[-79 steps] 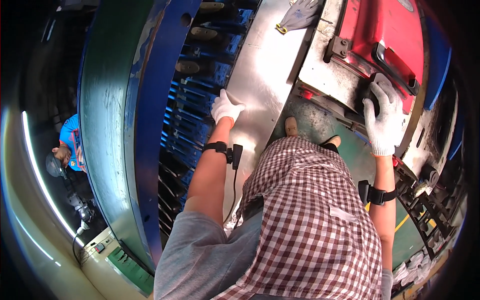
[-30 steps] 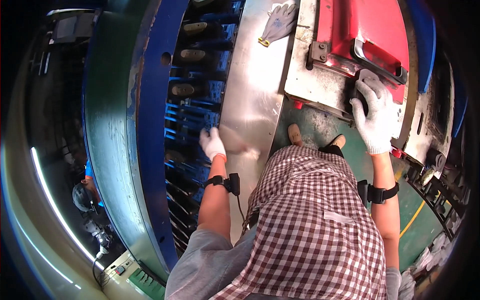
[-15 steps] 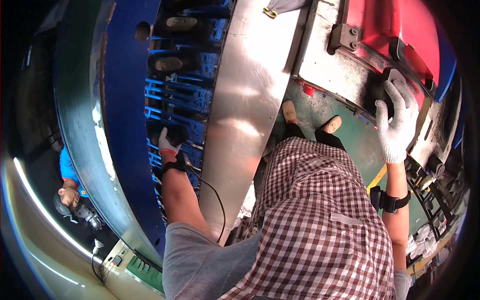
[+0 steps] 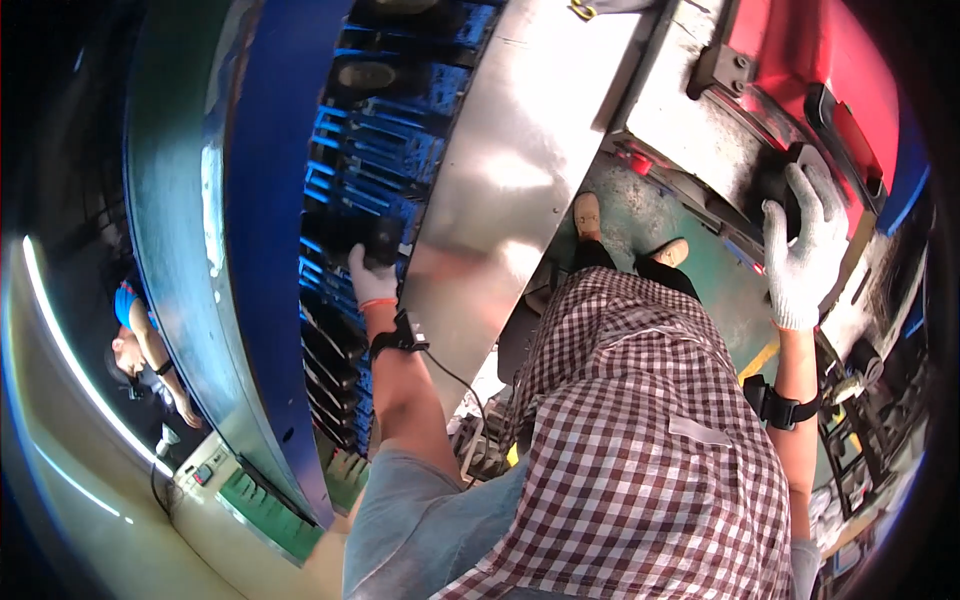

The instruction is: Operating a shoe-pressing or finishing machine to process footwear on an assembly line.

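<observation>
My left hand, in a pale glove with a red cuff, is closed on a dark shoe-shaped piece at the blue slatted rack. The shadow around this piece hides its outline. My right hand, in a white knit glove, curls its fingers over a black rounded piece beside the red machine; its thumb stands apart from the fingers. Another dark piece with a grey oval patch lies farther up the rack.
A shiny metal panel runs along the rack's right side. Beyond the blue frame, a co-worker stands at the left with an arm extended. A cable trails from my left wrist strap. Yellow-handled scissors lie at the top.
My left hand has shifted right toward the metal panel, with the dark piece at its fingers. My right hand stays at the black piece. The co-worker's arm now shows. The whole view has shifted slightly.
</observation>
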Motion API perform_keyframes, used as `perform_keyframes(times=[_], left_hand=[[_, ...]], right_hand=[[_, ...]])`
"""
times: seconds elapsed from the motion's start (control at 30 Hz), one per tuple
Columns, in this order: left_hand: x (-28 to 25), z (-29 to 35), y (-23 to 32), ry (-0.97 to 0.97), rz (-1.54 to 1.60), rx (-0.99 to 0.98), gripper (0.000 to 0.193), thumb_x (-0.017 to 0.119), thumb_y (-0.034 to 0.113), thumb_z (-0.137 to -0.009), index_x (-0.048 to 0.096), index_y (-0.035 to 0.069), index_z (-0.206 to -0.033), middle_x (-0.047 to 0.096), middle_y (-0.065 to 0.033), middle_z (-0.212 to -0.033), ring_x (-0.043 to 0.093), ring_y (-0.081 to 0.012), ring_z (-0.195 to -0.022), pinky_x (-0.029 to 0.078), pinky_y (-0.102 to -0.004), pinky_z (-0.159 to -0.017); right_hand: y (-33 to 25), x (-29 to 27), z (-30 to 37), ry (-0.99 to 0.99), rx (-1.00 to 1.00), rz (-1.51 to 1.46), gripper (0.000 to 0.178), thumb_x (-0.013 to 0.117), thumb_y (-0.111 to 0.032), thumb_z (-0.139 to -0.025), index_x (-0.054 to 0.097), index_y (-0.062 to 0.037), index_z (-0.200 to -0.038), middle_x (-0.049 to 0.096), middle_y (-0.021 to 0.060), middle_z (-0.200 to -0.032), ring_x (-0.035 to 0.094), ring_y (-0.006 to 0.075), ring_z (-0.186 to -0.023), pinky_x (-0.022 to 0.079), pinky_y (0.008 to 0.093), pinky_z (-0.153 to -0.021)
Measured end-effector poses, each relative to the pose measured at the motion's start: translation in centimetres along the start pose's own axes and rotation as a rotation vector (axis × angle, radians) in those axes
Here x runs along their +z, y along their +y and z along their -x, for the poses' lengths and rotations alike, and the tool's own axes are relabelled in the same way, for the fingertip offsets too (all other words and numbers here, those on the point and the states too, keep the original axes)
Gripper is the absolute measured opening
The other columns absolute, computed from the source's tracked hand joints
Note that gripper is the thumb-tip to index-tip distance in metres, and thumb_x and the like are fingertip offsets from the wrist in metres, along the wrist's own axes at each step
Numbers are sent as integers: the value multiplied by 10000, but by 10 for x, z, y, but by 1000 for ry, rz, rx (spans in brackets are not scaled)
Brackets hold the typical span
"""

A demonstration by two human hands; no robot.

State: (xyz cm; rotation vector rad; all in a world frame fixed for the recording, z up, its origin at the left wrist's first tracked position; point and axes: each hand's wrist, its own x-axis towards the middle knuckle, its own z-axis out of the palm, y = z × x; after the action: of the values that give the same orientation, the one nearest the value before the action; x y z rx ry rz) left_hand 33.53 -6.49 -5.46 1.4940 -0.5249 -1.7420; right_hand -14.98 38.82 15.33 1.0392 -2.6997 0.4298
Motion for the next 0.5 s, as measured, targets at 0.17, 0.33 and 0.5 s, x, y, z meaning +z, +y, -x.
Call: perform_keyframes(times=[0.17,0.33,0.5], left_hand=[[59,-2,-28,103,83,21,477,799,266,-906,625,66,-1303,674,-116,-1292,679,-266,-1120,555,-437,-994],[109,-25,-2,163,-129,-31,597,767,428,-888,588,151,-1386,638,-86,-1370,614,-290,-1244,488,-560,-1056],[162,-47,20,157,-546,-241,566,727,473,-893,604,230,-1389,606,-75,-1420,548,-354,-1319,410,-671,-1087]], right_hand=[[0,5,6,2,3,18,461,797,-162,-867,705,-109,-1315,639,139,-1394,584,326,-1317,443,442,-1133],[0,7,4,17,-5,3,464,805,-167,-863,708,-121,-1314,642,132,-1385,585,327,-1319,452,452,-1129],[-4,4,3,29,10,12,460,811,-166,-859,710,-125,-1305,643,125,-1380,595,334,-1311,470,461,-1115]])
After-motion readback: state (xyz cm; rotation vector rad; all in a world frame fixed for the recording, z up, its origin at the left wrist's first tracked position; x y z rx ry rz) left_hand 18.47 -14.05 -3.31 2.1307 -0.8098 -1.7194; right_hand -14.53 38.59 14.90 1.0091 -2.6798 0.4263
